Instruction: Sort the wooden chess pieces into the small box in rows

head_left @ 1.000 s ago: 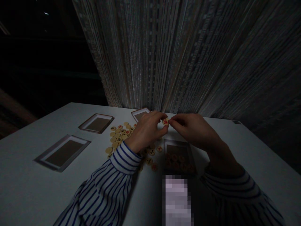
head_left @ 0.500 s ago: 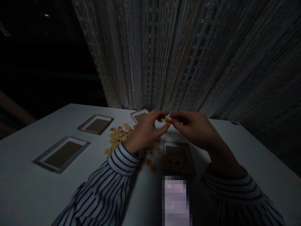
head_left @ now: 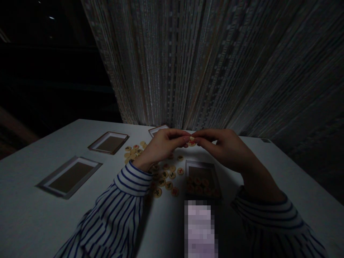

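Disc [head_left: 191, 143], round, pale yellow, red character too dim to read, pinched between left hand [head_left: 163, 145] and right hand [head_left: 227, 147] above white table [head_left: 40, 154], edges partly hidden by both, some scattered discs [head_left: 168, 185] obscured.

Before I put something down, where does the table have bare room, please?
The white table shows bare patches right of the right hand, and at near left, between the nearest left box and the left striped sleeve. The middle is crowded: loose round pieces lie around the left hand, and the box beside them holds more.
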Available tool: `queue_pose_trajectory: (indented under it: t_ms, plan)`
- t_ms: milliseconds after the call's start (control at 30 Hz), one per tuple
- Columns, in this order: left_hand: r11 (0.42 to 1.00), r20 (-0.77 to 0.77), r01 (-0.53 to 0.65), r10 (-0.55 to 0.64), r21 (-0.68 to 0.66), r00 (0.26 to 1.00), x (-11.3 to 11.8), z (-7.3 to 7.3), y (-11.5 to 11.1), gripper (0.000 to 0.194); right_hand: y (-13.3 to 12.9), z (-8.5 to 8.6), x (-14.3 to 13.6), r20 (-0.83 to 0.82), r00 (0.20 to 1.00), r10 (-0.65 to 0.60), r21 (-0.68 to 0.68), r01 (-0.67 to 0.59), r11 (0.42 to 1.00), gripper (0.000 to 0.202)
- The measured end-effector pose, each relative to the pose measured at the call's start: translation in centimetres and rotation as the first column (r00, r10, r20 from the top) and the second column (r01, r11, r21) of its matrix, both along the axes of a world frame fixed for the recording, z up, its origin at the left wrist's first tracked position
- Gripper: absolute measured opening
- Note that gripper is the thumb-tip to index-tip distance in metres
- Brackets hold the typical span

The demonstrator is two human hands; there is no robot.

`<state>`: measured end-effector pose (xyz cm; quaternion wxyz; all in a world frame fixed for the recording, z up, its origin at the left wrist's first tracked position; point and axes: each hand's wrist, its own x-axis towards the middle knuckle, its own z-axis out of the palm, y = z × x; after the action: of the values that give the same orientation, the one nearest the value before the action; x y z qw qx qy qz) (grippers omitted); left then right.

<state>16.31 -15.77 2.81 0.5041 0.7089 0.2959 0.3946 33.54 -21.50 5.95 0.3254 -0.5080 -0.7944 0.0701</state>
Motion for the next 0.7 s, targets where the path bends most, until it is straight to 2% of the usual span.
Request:
queue_pose_trajectory:
  t_ms: [200, 467, 700]
  plan:
    - [0.990, 0.059, 0.066, -0.059, -0.122, 0.997, -0.1, 0.1, -0.2, 0.025, -0.2, 0.1, 0.0, -0.033, 0.999, -0.009, 0.049, 0.011, 0.999, 0.020]
    - [0.964, 0.203, 0.099, -0.048, -0.247, 0.978, 0.7, 0.5, -0.9, 0.024, -1.5, 0.0, 0.8, -0.029, 0.999, -0.015, 0.049, 0.016, 0.999, 0.021]
    - [0.919, 0.270, 0.182, -0.087, -0.350, 0.959, 1.7, -0.2, -1.4, 0.018, -2.8, -0.4, 1.5, 0.064, 0.998, -0.015, 0.050, 0.012, 0.999, 0.026]
